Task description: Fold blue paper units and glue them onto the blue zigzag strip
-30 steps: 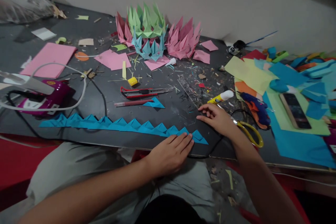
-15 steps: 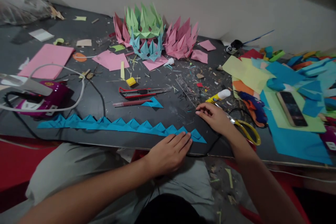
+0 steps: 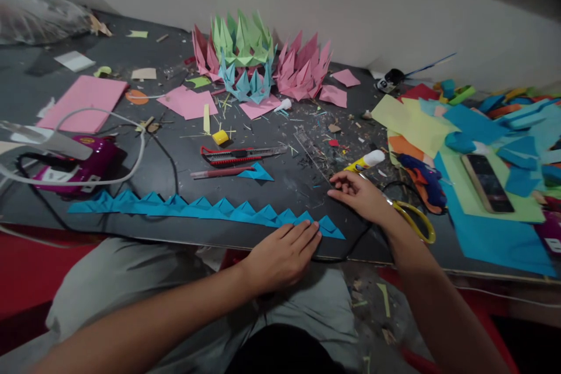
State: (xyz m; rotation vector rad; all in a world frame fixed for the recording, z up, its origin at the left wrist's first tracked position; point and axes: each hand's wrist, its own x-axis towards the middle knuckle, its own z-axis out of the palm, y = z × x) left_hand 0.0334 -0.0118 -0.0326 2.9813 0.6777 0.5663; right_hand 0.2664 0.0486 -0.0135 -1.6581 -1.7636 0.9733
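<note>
A long chain of folded blue paper points (image 3: 210, 208) lies along the front of the dark table. My left hand (image 3: 284, 254) rests flat near its right end, fingers stretched out on the paper. To the right, my right hand (image 3: 357, 193) hovers low over the table, fingers curled loosely and the thumb apart, with nothing visible between them. A clear ruler (image 3: 312, 155) ends close to its fingertips, and a yellow glue stick (image 3: 364, 161) lies just behind it. Yellow-handled scissors (image 3: 414, 222) are partly hidden by this hand and wrist. One loose folded blue piece (image 3: 258, 172) touches a red pen (image 3: 219, 173).
A red utility knife (image 3: 236, 155) lies mid-table. Behind stand folded paper crowns: green (image 3: 243, 41), light blue (image 3: 248, 85) and pink (image 3: 302, 70). At right are a glue gun (image 3: 421, 181), a phone (image 3: 487, 183) and coloured sheets. A purple corded device (image 3: 83, 163) sits left.
My right thumb has dropped slightly away from the fingers, so the hand looks a little wider. My left hand stays on the blue chain. The view has shifted slightly.
</note>
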